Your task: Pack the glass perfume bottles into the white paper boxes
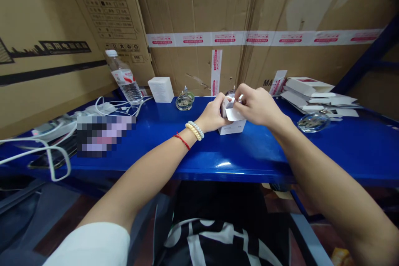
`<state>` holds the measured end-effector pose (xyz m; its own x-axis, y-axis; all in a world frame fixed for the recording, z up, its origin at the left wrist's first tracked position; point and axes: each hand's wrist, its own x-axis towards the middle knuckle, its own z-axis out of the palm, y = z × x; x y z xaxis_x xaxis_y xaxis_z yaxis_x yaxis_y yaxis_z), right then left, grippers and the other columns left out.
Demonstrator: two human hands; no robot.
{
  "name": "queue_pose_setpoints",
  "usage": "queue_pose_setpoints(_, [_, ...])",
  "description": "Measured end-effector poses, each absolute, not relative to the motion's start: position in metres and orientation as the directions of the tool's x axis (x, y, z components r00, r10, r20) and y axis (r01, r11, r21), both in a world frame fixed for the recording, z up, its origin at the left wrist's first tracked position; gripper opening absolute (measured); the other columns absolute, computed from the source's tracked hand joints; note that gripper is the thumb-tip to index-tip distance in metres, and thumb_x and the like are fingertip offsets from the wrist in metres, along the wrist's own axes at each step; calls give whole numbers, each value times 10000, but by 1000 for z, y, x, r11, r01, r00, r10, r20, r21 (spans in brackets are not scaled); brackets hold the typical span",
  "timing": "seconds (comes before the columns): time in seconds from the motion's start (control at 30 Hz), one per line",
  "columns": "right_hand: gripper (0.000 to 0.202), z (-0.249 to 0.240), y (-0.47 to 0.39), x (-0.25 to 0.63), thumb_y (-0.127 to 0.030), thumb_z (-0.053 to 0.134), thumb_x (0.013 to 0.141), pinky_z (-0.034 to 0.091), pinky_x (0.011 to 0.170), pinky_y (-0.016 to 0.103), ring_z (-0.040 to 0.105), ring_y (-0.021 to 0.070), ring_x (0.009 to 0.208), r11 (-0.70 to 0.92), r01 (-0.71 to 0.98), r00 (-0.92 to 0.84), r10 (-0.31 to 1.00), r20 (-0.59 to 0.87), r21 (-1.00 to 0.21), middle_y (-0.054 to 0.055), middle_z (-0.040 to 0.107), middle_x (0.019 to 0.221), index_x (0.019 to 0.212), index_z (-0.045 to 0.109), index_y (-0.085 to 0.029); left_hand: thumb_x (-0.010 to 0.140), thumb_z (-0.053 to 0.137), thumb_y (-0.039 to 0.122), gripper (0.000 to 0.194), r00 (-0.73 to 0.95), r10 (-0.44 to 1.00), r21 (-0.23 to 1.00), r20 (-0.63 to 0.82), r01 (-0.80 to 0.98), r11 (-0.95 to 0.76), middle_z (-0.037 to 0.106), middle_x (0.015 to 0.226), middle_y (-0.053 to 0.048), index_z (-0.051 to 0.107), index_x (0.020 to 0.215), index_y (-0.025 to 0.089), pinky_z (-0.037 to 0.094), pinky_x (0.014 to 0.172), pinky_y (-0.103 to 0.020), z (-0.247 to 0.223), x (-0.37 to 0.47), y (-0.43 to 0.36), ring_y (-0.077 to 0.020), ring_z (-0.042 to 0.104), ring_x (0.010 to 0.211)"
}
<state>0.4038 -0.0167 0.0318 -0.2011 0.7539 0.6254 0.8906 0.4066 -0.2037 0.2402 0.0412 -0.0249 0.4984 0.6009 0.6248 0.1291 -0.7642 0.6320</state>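
A small white carton stands on the blue tabletop with its top flap folded open toward me. My left hand is wrapped round its left side and holds it. At the open top, my right hand is closed, thumb and fingers pinched together; what they grip is hidden. Just behind my hands, part of a glass perfume bottle shows. Left of the carton sit more glass perfume bottles, close together, and a closed white box.
At the right is a stack of flattened white cartons, with a glass perfume bottle in front. A water bottle, white cables and a blurred-out patch are on the left. Large cardboard walls the blue table at the back.
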Motion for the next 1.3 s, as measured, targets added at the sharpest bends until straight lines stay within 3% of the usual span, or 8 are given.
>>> queue_pose_setpoints(0.2, [313, 28, -20, 403, -396, 432, 918, 295, 623, 294, 437, 150, 634, 469, 875, -334, 765, 550, -122, 38, 535, 648, 736, 579, -189, 579, 820, 286, 550, 492, 617, 634, 614, 158, -757, 624, 875, -8, 457, 983, 195, 454, 680, -283, -23, 238, 42, -148, 592, 750])
queue_pose_setpoints(0.33, [447, 27, -20, 412, -525, 443, 916, 370, 768, 345, 452, 183, 790, 575, 809, -395, 685, 612, -123, 70, 531, 774, 707, 643, -184, 592, 812, 268, 563, 485, 604, 615, 632, 161, -772, 629, 923, -20, 445, 1016, 210, 471, 715, -304, -26, 237, 45, -165, 617, 797])
queue_pose_setpoints(0.53, [412, 25, -14, 441, -583, 558, 840, 419, 925, 413, 530, 220, 985, 724, 580, -433, 662, 611, -373, 86, 606, 999, 898, 687, -196, 633, 821, 311, 742, 480, 607, 701, 633, -25, -712, 640, 1000, -47, 276, 1134, 257, 519, 736, -315, -29, 232, 46, -167, 661, 823])
queue_pose_setpoints(0.73, [387, 15, -4, 448, -458, 799, 661, 537, 743, 324, 609, 165, 839, 700, 245, -200, 713, 672, -670, 38, 636, 916, 872, 600, -202, 617, 847, 329, 679, 492, 632, 756, 599, -88, -648, 668, 999, -50, 359, 1081, 240, 564, 688, -297, -28, 226, 47, -174, 695, 800])
queue_pose_setpoints(0.83, [371, 12, -1, 446, -441, 853, 580, 549, 679, 319, 618, 162, 754, 696, 208, -63, 710, 701, -687, 34, 657, 808, 727, 618, -194, 619, 848, 341, 600, 490, 642, 763, 589, -74, -643, 686, 1027, -83, 471, 1064, 201, 583, 751, -336, -26, 225, 46, -207, 702, 886])
queue_pose_setpoints(0.97, [326, 13, -1, 445, -468, 837, 594, 530, 633, 314, 621, 155, 687, 708, 370, -66, 666, 743, -602, 54, 692, 790, 585, 670, -188, 628, 842, 367, 575, 497, 658, 772, 566, -41, -634, 697, 1058, -115, 546, 1079, 168, 591, 768, -355, -24, 224, 44, -223, 700, 918])
queue_pose_setpoints(1.13, [306, 11, 1, 446, -498, 784, 667, 558, 769, 335, 665, 187, 891, 713, 230, -136, 697, 704, -662, 70, 711, 982, 731, 729, -205, 692, 781, 442, 445, 474, 670, 788, 571, -86, -610, 698, 926, -74, 575, 961, 153, 579, 712, -314, -21, 224, 44, -188, 687, 831])
queue_pose_setpoints(1.3, [455, 9, 6, 447, -472, 862, 562, 572, 773, 335, 661, 163, 838, 641, 66, -78, 768, 636, -765, 68, 705, 977, 864, 661, -197, 771, 675, 528, 390, 466, 650, 761, 601, -83, -644, 665, 844, -38, 570, 826, 156, 543, 674, -273, -19, 224, 46, -147, 644, 759])
